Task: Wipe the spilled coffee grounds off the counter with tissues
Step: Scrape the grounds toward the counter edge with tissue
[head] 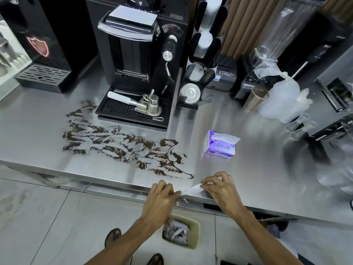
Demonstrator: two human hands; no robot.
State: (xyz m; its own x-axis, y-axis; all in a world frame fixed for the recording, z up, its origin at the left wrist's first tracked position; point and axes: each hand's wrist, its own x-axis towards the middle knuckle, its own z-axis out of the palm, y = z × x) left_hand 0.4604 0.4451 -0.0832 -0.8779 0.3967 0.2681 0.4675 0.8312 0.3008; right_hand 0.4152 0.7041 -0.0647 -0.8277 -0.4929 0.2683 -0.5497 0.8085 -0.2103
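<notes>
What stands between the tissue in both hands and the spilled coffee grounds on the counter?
Nothing visible. The left hand and right hand pinch the tissue at the counter edge; the coffee grounds start just beyond it. The tissue pack sits to the right.

Bare counter (257,169) right of grounds (122,148); tissue pack (219,145), coffee machine (137,60) obstruct.

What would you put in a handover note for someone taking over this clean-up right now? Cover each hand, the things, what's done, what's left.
The left hand and right hand each pinch an end of one white paper tissue over the front edge of the steel counter.
The purple tissue pack stands open right of the spill.
Done: tissue drawn; brown coffee grounds lie streaked.
Left: wipe up nearly all of them.
</notes>
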